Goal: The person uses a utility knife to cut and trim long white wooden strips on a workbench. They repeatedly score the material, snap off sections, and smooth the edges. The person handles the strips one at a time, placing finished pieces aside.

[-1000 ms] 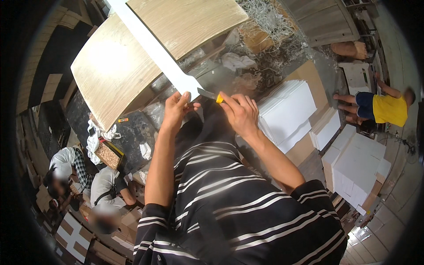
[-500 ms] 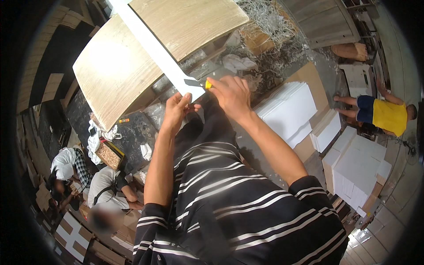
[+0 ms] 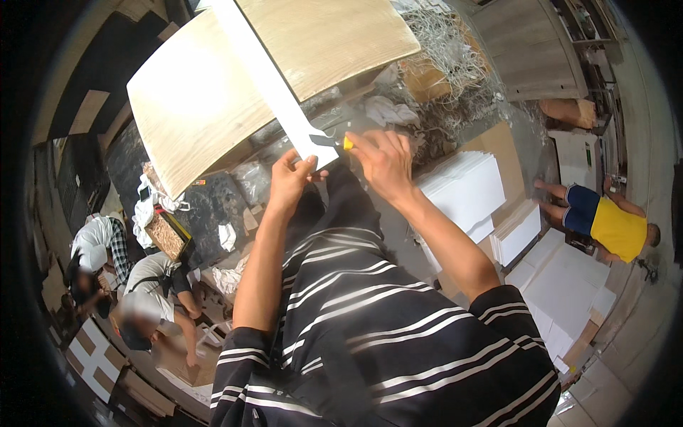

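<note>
A long white strip (image 3: 267,75) lies across two pale wood-grain curved panels and reaches toward me, its near end widening in front of my body. My left hand (image 3: 290,181) pinches that near end, thumb on top and fingers beneath. My right hand (image 3: 384,162) is closed round a small tool with a yellow handle (image 3: 348,142), beside the strip's right edge. A dark flat piece (image 3: 324,140), seemingly the tool's blade, lies over the white surface near the end. Most of the handle is hidden in my fist.
White sheets (image 3: 466,188) are stacked on cardboard at right, with pale boxes (image 3: 562,285) beyond. Tangled shredded strips (image 3: 448,53) fill the far right. Two people (image 3: 153,285) crouch at lower left near a wood-chip box (image 3: 165,235); another person in a yellow shirt (image 3: 617,228) is at right.
The view has shifted slightly. Both hands keep their holds at the strip's end, with the yellow-handled tool still beside it. One crouching person's arm now reaches down to cardboard.
</note>
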A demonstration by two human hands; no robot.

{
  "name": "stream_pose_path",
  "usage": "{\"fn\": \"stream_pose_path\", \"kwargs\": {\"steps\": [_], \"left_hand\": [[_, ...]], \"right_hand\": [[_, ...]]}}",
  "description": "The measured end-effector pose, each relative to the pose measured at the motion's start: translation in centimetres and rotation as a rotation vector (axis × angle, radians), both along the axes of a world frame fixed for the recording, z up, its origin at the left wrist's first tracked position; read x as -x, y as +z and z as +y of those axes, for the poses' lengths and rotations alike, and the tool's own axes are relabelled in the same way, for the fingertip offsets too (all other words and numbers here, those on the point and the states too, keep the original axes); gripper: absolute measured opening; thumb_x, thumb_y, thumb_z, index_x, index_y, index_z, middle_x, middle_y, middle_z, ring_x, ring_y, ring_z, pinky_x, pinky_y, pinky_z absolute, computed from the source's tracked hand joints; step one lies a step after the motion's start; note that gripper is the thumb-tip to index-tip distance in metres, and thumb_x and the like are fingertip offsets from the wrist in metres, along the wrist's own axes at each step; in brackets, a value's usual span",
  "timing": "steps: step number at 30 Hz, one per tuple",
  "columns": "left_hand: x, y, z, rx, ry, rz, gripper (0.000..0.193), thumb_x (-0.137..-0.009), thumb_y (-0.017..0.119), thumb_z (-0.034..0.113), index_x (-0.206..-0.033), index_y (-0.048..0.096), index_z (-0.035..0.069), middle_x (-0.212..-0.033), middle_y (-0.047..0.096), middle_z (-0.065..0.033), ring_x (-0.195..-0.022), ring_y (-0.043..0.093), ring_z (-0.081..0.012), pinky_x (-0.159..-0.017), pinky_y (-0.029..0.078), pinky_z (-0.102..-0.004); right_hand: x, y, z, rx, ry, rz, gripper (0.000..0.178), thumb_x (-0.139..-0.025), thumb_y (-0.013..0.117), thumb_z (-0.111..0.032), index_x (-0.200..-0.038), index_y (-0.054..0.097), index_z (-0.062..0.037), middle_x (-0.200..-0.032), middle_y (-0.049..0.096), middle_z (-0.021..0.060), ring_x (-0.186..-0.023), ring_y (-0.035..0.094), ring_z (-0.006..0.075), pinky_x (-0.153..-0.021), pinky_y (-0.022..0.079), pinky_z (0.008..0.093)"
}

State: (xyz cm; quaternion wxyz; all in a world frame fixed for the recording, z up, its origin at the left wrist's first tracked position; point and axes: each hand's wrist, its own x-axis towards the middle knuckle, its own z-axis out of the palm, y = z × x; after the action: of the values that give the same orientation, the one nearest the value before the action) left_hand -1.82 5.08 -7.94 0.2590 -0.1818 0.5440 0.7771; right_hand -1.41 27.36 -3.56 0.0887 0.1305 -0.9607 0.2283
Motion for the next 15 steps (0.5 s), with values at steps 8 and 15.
{"fn": "stream_pose_path", "kwargs": {"steps": [8, 15], "left_hand": [[0.4, 0.4, -0.1, 0.05, -0.03, -0.02, 0.031, -0.099, 0.069, 0.012, -0.123, 0.063, -0.006, -0.08, 0.067, -0.0021, -0.072, 0.069, -0.0146, -0.068, 0.057, -0.0278], [0.6, 0.1, -0.4, 0.059, -0.043, -0.006, 0.032, -0.099, 0.069, 0.014, -0.125, 0.063, -0.005, -0.084, 0.069, -0.0044, -0.073, 0.072, -0.0164, -0.066, 0.057, -0.0281]], "right_hand": [[1.8, -0.1, 0.0, -0.043, 0.05, 0.052, 0.033, -0.087, 0.074, -0.017, -0.12, 0.075, -0.0196, -0.104, 0.069, 0.0057, -0.098, 0.062, 0.0252, -0.088, 0.04, 0.0406], [5.2, -0.5, 1.2, -0.048, 0.229, 0.058, 0.037, -0.085, 0.075, -0.015, -0.121, 0.075, -0.0208, -0.106, 0.069, 0.0062, -0.101, 0.062, 0.025, -0.093, 0.041, 0.0417]]}}
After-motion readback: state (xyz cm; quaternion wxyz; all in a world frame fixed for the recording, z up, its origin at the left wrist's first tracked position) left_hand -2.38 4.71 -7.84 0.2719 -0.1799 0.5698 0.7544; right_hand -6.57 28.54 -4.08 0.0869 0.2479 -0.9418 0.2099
